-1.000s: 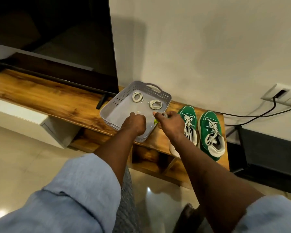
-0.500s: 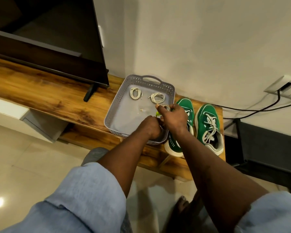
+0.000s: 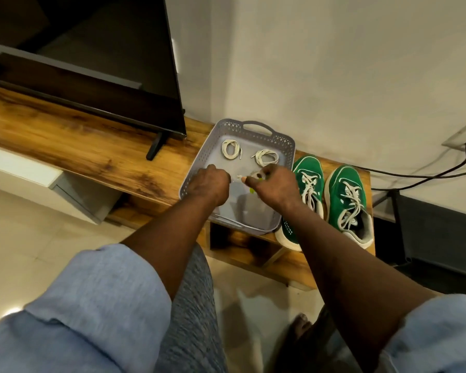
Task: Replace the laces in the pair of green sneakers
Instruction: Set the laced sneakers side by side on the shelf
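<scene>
While both hands hover over the grey perforated plastic tray (image 3: 283,142) | right hand (image 3: 273,184) pinches a small pale bundle (image 3: 254,175); left hand (image 3: 209,184) curled, contents unclear | green sneakers (image 3: 346,184) laced, just beside tray | risk: hasty tugging could knot the bundle

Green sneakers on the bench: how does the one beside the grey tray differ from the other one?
The sneaker beside the tray lies next to the grey tray; the outer sneaker sits nearer the wooden bench's end. The right forearm crosses the sneaker beside the tray and hides its heel opening; the outer sneaker shows its grey lining in full. Both are green with pale soles, toes to the wall, pale laces threaded.
</scene>
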{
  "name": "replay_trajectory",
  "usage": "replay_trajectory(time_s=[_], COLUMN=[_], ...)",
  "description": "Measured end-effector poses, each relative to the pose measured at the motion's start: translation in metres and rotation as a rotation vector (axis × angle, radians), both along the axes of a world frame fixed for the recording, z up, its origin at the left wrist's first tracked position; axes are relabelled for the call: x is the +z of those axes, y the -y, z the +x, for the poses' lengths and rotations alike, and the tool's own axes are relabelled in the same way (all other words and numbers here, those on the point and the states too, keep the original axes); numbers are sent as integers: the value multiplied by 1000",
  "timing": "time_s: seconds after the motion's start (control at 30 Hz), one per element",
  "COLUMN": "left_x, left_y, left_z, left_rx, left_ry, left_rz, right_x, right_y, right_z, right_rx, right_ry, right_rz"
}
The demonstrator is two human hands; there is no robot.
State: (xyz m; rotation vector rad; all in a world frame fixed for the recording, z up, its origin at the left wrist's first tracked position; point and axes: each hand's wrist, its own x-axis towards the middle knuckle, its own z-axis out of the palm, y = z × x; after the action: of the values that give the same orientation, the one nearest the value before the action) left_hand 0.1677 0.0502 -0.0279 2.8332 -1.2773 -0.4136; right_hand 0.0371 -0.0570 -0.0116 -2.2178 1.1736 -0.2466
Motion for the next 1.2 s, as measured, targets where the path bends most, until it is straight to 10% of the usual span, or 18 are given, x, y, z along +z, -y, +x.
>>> replay_trajectory(time_s=[0.3, 1.03, 1.2], left_x=[-10, 1, 0], left_y=[-6, 0, -10], left_z=[15, 53, 70], left_rx=[-84, -77, 30], left_ry=[114, 398, 188], left_rz=[152, -77, -107], right_x=[-27, -49, -53], right_y=[-8, -2, -4], right_z=[27, 66, 62], right_rx=[207, 186, 197], right_ry=[-469, -326, -246], right_rz=[-63, -68, -116])
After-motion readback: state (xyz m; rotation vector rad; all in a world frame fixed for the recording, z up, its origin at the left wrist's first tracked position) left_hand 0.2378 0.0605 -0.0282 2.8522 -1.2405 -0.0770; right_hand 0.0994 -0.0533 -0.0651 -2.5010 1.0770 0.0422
